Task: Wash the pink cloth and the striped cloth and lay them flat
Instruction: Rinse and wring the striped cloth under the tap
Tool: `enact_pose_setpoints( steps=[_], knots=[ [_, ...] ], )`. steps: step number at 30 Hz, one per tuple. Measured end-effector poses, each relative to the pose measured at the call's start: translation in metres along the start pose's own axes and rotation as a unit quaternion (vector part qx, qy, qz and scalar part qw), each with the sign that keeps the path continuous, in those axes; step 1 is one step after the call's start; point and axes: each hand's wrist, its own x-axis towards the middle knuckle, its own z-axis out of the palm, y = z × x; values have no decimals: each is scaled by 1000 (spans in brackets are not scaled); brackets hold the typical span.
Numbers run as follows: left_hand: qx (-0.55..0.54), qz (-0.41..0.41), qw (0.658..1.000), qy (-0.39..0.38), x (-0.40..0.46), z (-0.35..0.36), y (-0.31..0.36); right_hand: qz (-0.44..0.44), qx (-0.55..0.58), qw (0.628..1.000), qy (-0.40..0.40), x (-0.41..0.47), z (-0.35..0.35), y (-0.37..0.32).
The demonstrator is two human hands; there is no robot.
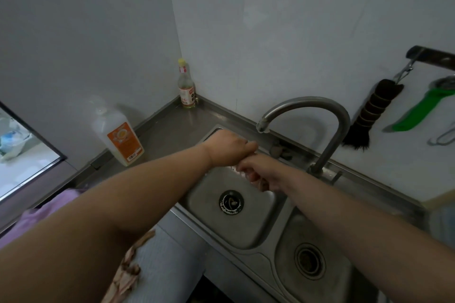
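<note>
Forearms fill the foreground, pink cloth (41, 214) lying on the counter at left, both fists, left hand (229, 147) and right hand (261, 174), curled over the sink (246, 236) apparently wringing something barely visible, maybe the striped cloth; laying flat likely remains.

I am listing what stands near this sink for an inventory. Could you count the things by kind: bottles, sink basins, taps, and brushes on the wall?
Bottles: 2, the white bottle with orange label and the clear bottle with yellow cap
Sink basins: 2, the left basin and the right basin
Taps: 1, the tap
Brushes: 1, the dark brush
Total: 6
</note>
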Motion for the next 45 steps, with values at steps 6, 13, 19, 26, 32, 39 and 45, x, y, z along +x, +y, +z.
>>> enact_pose_setpoints(
  steps=[6,13,19,26,32,39,45],
  knots=[
    [10,-74,997,-23,21,-6,5,33,122,988,-86,-6,-25,-1],
    [-416,-381,783,-261,19,23,8,-235,-90,941,225,-12,-11,52],
    [-650,-282,554,-438,13,8,25,-513,-501,633,292,18,-20,76],
    [-681,-238,495,-485,2,2,39,-588,-626,458,229,26,-39,44],
    [-350,-352,826,-268,20,16,55,-273,-710,605,236,14,-22,22],
    [-11,-80,993,-81,17,9,29,-47,-251,964,74,26,-21,11],
    [70,53,995,-54,24,-2,12,76,-53,992,-82,11,-27,6]
  ],
)
